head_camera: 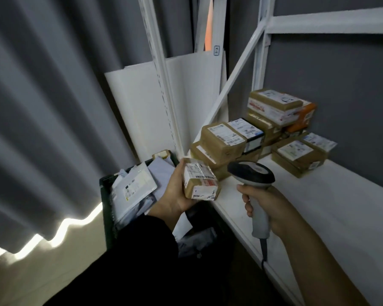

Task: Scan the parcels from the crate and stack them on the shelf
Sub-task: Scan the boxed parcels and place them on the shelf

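My left hand grips a small brown parcel with white labels, held above the near corner of the white shelf. My right hand holds a grey barcode scanner by its handle, its dark head just right of the parcel. Below and to the left stands the dark crate holding several white mailers and one brown box. Several brown parcels are stacked at the back of the shelf, with a taller pile behind them.
White shelf uprights and a diagonal brace frame the shelf. White boards lean behind the crate. A grey curtain hangs at left. The scanner's cable drops past the shelf's front edge.
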